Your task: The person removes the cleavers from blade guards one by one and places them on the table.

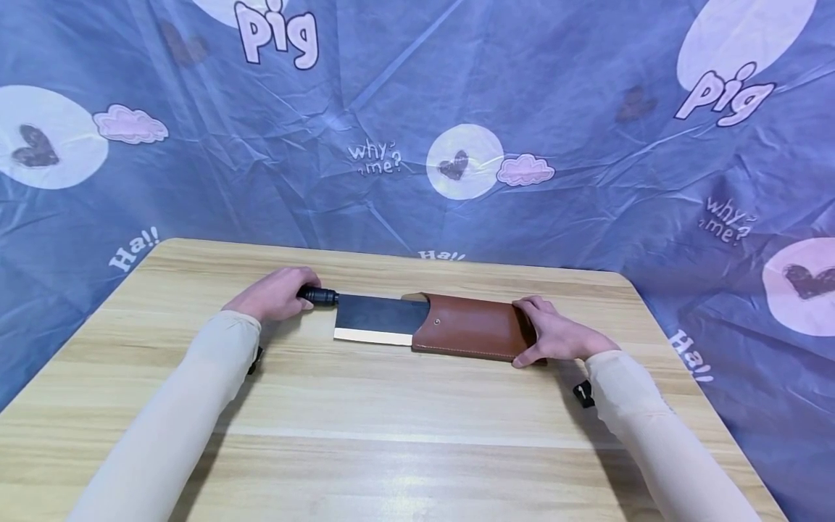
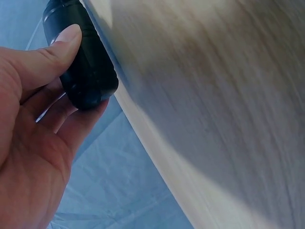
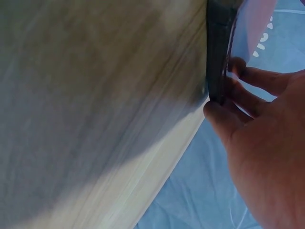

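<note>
A cleaver with a dark blade (image 1: 375,313) and a bright cutting edge lies partly inside a brown leather sheath (image 1: 479,326). Its black handle (image 2: 88,62) points left, and my left hand (image 1: 277,292) grips it, thumb on one side and fingers behind. At the sheath's right end, my right hand (image 1: 561,333) holds the leather, with the thumb at the near edge and fingers at the far edge. In the right wrist view the fingertips (image 3: 217,114) touch the sheath's dark edge. The front part of the blade is hidden in the sheath.
The wooden table (image 1: 391,449) stretches beneath both arms, its far edge close behind the cleaver. A blue printed cloth (image 1: 391,87) hangs behind the table and along its sides.
</note>
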Demonstrator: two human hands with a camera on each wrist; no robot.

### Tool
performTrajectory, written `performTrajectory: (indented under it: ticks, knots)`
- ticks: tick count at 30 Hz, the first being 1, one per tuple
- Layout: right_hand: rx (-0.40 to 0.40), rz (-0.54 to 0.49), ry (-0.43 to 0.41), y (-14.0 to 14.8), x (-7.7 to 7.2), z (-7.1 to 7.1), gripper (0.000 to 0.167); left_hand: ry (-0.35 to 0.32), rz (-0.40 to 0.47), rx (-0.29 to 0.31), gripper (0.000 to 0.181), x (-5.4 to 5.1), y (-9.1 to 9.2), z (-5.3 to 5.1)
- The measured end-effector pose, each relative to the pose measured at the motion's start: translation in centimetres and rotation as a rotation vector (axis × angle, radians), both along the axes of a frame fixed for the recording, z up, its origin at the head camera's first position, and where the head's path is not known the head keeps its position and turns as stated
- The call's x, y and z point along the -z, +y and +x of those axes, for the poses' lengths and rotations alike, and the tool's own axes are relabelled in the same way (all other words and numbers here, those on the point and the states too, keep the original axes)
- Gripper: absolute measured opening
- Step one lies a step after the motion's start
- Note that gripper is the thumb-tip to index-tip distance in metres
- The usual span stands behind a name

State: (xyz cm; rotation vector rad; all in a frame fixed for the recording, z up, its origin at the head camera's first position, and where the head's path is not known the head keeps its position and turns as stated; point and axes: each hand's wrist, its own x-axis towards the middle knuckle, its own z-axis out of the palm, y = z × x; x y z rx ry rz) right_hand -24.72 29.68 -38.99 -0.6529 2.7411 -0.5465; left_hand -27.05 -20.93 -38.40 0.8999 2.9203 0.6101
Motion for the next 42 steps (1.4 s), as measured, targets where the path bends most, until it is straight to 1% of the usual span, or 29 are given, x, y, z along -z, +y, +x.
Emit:
performTrajectory:
  ticks: [8, 16, 26, 34, 42]
  knots:
    - [-0.013, -0.001, 0.027, -0.10, 0.10, 0.07, 0.120, -0.028, -0.007, -0.008, 0.029, 0.05, -0.06, 0.05]
    - [-0.006, -0.003, 0.019, -0.16, -0.03, 0.28, 0.120, -0.041, 0.000, -0.017, 0.029, -0.06, -0.36, 0.04]
    - [-0.002, -0.006, 0.016, -0.09, 0.04, 0.26, 0.121, -0.030, -0.032, 0.003, 0.027, -0.20, -0.45, 0.21]
    - [-0.004, -0.027, 0.021, 0.16, 0.03, 0.11, 0.121, -0.034, -0.022, -0.001, 0.029, -0.40, -0.56, 0.37]
    - [-0.003, -0.039, 0.028, 0.08, -0.15, 0.13, 0.122, -0.039, -0.004, -0.007, 0.029, -0.58, -0.64, 0.30]
